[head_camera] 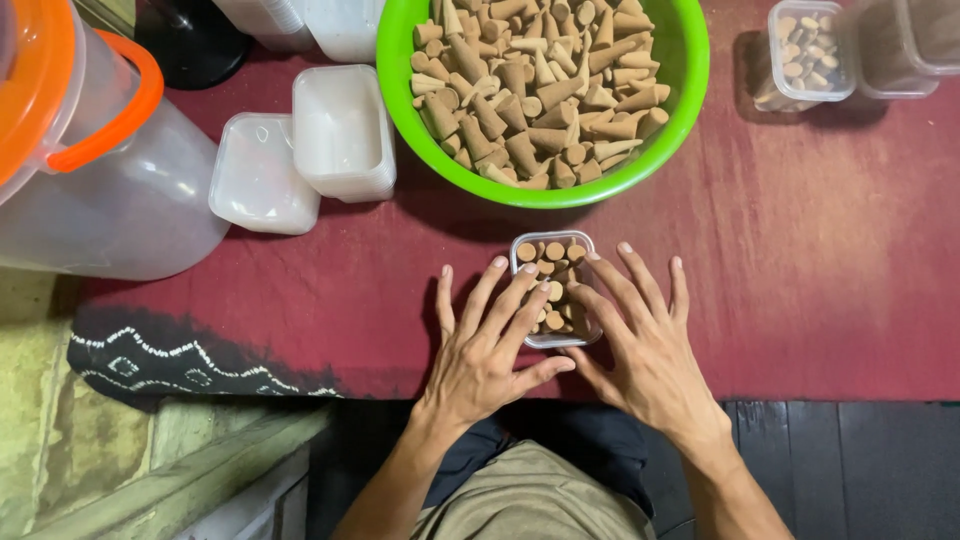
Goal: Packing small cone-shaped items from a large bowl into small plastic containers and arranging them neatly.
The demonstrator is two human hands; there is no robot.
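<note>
- Head view: a small clear tub (pixel 553 290), packed with tan cones standing point-down, sits on the red desk (pixel 820 280) directly under both sets of fingers.
- Left hand (pixel 485 345) lies flat, fingers spread and open, their tips resting on the cones at the tub's left half; nothing is gripped.
- Right hand (pixel 640 340) is likewise open, fingers splayed along the tub's right wall and top corner, touching but not clasping.
- Handling, as a judgement: the tub looks thin-walled and light, likely to flex if squeezed hard; its smooth plastic could slip on the cloth. Best hold seems to be the two long walls, just outside the fingertips, thumbs near the front edge.
- Cones look dry, light and brittle at the tips; pressing them from above should be gentle, or they may chip or tip over.
- Just beyond the fingertips stands a green bowl (pixel 545 100) heaped with loose cones.
- Left of the fingers, well apart, lie two empty tubs (pixel 300 150) and a large clear jug (pixel 90 170) with an orange handle.
- Far right of the fingers, a filled tub (pixel 808 55) stands beside another container (pixel 910 45).
</note>
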